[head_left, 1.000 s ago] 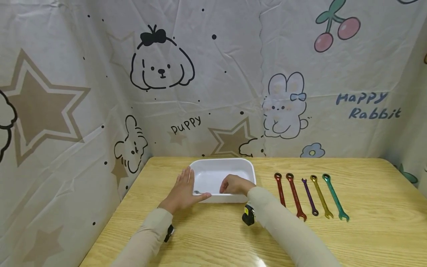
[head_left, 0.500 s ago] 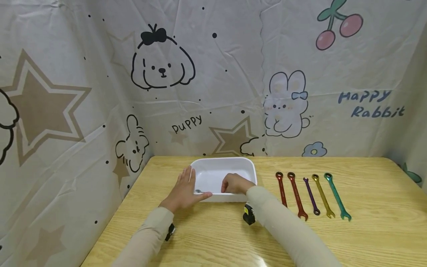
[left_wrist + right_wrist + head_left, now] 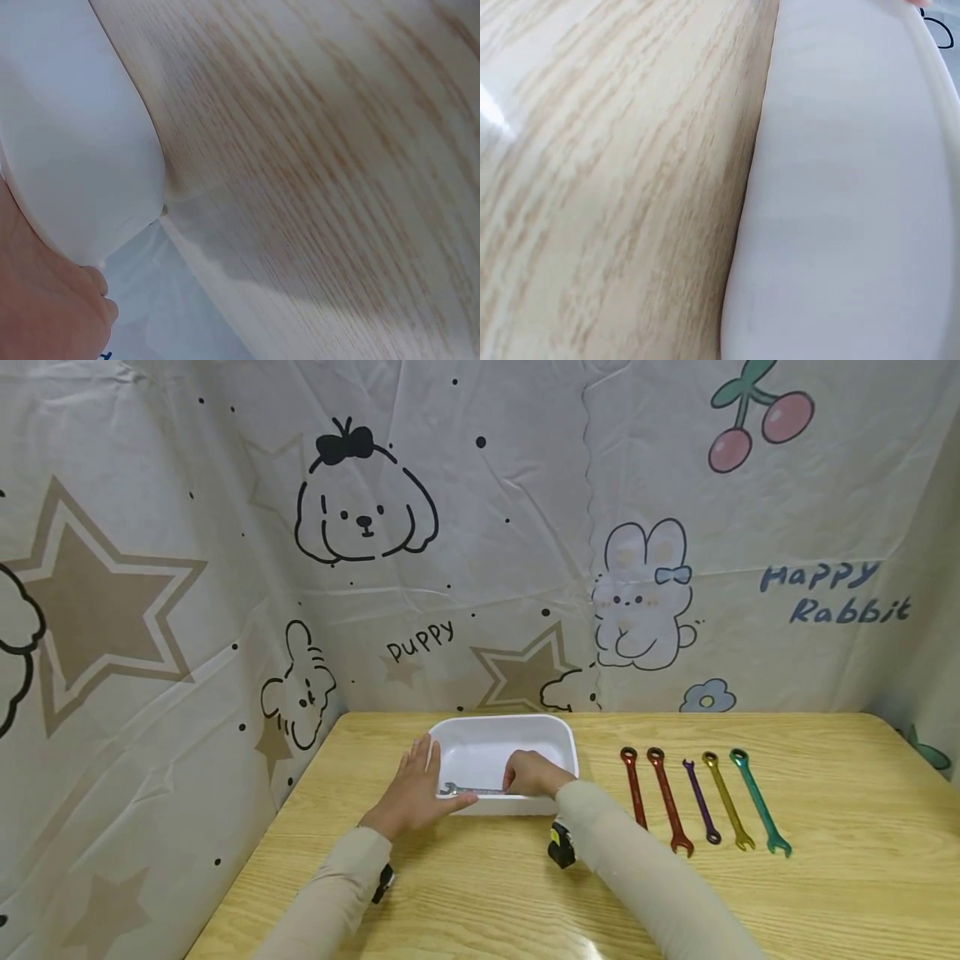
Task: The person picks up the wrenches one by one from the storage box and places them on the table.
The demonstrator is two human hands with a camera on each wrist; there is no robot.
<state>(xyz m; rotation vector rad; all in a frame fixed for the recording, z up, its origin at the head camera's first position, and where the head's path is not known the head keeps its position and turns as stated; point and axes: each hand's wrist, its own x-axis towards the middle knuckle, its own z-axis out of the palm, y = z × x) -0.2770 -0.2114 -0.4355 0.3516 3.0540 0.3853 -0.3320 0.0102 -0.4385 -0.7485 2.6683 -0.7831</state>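
A white plastic bin [image 3: 495, 807] stands on the wooden table. Inside, along its front wall, lies a silver wrench [image 3: 476, 791] with its open-ended head to the left. My right hand [image 3: 534, 773] reaches over the front rim with curled fingers and pinches the wrench near its right part, where the fingers hide it. At the bin's front left corner rests my left hand [image 3: 411, 793], its fingers straight along the left side and its thumb on the front rim. The left wrist view shows part of that hand [image 3: 45, 300] against the bin's outer wall [image 3: 82, 135].
Right of the bin, several coloured wrenches lie in a row: two red [image 3: 632, 785] [image 3: 669, 802], one purple [image 3: 701, 802], one gold [image 3: 727, 802] and one teal [image 3: 760, 802]. A printed cloth [image 3: 517, 552] hangs behind and left of the table [image 3: 480, 893].
The silver wrench's shaft now shows above the front rim, where only its head showed before. My right hand has shifted slightly to the right. My left hand stays on the bin's corner.
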